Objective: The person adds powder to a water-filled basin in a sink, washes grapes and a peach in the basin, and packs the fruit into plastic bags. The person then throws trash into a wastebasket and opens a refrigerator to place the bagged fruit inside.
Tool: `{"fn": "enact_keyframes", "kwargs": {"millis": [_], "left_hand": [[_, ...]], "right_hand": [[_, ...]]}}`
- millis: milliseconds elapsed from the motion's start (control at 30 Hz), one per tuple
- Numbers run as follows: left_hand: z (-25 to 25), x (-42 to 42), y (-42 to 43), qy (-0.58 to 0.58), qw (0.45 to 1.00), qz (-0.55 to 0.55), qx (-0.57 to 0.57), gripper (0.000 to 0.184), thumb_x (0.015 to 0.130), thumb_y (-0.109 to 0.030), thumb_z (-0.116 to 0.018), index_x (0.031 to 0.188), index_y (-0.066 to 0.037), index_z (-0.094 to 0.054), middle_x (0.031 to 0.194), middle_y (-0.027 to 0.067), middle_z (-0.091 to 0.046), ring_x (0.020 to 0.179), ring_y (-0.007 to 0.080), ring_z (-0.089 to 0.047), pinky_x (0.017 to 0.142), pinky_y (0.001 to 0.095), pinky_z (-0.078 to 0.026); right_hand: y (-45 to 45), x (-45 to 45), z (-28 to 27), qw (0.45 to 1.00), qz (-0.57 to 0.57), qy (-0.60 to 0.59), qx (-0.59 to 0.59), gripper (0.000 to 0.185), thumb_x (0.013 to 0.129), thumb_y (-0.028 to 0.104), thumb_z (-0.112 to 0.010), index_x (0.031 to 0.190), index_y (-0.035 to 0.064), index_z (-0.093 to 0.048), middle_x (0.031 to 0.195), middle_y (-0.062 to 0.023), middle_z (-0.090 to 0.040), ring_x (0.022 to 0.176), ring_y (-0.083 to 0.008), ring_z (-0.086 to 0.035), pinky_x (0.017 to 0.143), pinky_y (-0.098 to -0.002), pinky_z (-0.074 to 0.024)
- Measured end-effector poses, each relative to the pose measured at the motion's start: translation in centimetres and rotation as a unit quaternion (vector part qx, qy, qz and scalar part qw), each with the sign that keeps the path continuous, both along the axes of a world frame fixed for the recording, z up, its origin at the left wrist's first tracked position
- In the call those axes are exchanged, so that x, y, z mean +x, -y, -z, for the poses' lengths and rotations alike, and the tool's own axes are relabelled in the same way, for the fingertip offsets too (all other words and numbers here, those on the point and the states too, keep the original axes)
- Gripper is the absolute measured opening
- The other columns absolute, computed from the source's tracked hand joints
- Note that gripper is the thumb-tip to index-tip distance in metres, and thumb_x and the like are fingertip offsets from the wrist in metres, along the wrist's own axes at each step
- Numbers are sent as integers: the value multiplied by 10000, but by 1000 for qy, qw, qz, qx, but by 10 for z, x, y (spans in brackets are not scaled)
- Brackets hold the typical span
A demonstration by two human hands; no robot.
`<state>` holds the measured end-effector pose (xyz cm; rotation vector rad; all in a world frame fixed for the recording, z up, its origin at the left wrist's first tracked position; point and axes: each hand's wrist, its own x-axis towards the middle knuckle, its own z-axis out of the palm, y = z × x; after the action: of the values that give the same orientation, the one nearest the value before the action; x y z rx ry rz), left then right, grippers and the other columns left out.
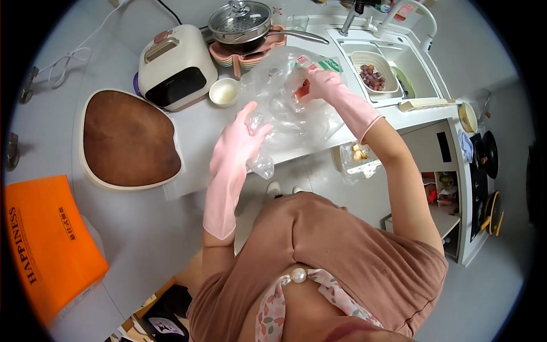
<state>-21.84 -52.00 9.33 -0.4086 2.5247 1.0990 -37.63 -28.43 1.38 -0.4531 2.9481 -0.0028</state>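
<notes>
A large clear plastic bag (310,126) with green and red print lies crumpled over the counter edge. My left hand (236,141), in a pink rubber glove, grips a bunched part of it, thumb raised; a loose end hangs below the fingers. My right hand (323,84), gloved the same way, has its fingers closed on the bag's far side near the print. Something red (302,89) shows beside those fingertips, but its kind is unclear. Just left of the bag stands a small white bowl (224,92).
A brown cutting board (128,139) lies left, near a cream appliance (175,68). Behind the bag, a lidded pan (239,25) rests on pink trays. At right, the sink (419,68) holds a basket with grapes (373,77). Below the counter, an open drawer (358,162) sticks out.
</notes>
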Motion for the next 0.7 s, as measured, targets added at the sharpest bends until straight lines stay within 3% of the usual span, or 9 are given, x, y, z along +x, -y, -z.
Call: {"fn": "enact_keyframes", "kwargs": {"millis": [100,233,267,367,467,600,700], "left_hand": [[8,4,2,10,1000,5,10,664,810,-341,-706,1411,-294,-430,750,-6,-567,662,90,-555,689,281,-480],[14,8,-2,2,1000,14,11,658,814,-336,-703,1411,-287,-431,711,-15,-557,655,86,-553,679,278,-476],[15,7,-2,5,1000,14,10,656,816,-333,-703,1411,-286,-431,711,-13,-558,652,87,-553,671,278,-474],[20,2,-5,3,1000,18,14,656,821,-322,-703,1414,-285,-427,713,-5,-566,646,90,-552,649,282,-473],[30,-9,-17,-13,999,44,22,660,833,-298,-695,1426,-284,-406,724,14,-580,640,100,-554,637,297,-479],[16,-30,-51,-43,988,150,0,645,864,-228,-651,1443,-253,-370,781,66,-591,652,146,-565,653,321,-489],[37,-53,-61,-102,977,186,-22,625,882,-177,-608,1451,-225,-355,876,109,-595,746,203,-583,708,341,-491]], "right_hand": [[-3,-6,21,998,-57,-12,-6,839,615,523,-782,1287,110,-495,935,-87,-690,879,-242,-670,748,-343,-517],[6,3,19,996,63,31,-58,993,589,407,-867,1409,155,-366,1058,-79,-661,977,-266,-636,853,-364,-488],[3,8,24,991,66,-9,-116,1038,552,352,-902,1418,175,-358,1139,-83,-630,1032,-278,-611,885,-364,-476],[-22,-18,101,962,31,-41,-269,1077,524,334,-914,1426,175,-347,1179,-85,-606,1054,-284,-600,909,-350,-466],[-3,-3,72,980,85,-15,-181,1097,517,316,-911,1438,145,-341,1159,-87,-623,1044,-285,-606,914,-337,-469],[-6,-2,74,966,76,-19,-246,1044,524,412,-871,1410,120,-401,1138,-118,-642,1024,-294,-612,893,-332,-487],[-13,-12,106,945,52,-41,-320,1016,509,378,-882,1379,101,-436,1110,-116,-646,1009,-265,-620,881,-322,-490]]}}
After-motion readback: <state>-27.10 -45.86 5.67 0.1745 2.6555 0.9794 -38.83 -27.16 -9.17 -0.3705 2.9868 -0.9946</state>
